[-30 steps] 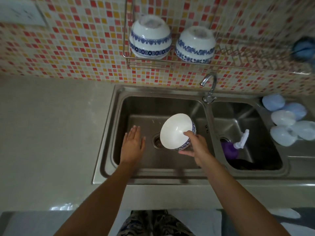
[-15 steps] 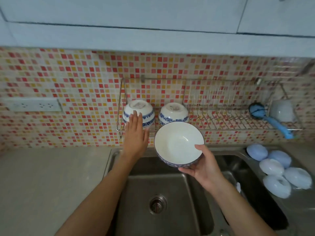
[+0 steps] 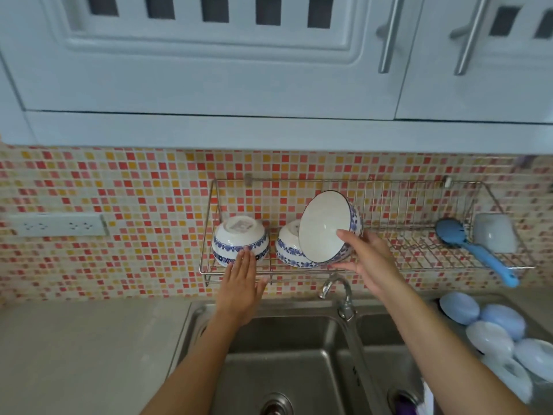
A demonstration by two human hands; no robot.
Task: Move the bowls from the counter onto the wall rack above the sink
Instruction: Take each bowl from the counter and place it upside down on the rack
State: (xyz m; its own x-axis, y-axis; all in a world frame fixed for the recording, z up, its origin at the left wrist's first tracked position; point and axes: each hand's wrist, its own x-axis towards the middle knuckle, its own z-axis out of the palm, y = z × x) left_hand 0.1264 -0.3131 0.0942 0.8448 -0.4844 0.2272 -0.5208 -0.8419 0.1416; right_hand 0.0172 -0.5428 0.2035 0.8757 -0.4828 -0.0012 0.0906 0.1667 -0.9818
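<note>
A wire wall rack [image 3: 419,259] hangs on the tiled wall above the sink. Two blue-and-white bowls stand upside down at its left end: the left bowl [image 3: 239,239] and the second bowl [image 3: 287,250]. My right hand [image 3: 369,262] grips a third blue-and-white bowl [image 3: 324,229] by its rim, thumb inside, tilted on edge over the rack and leaning against the second bowl. My left hand [image 3: 242,283] is flat with straight fingers, fingertips touching the left bowl's lower side at the rack's front rail.
A blue brush [image 3: 472,250] and a pale cup [image 3: 495,236] lie at the rack's right end. Several pale blue and white bowls [image 3: 490,333] sit on the counter at right. The tap [image 3: 338,292] rises below the rack over the double sink [image 3: 299,354]. Cabinets hang overhead.
My right hand has lifted the bowl from over the sink up to the rack and tilted it on edge. My left hand rose from the sink to the left bowl.
</note>
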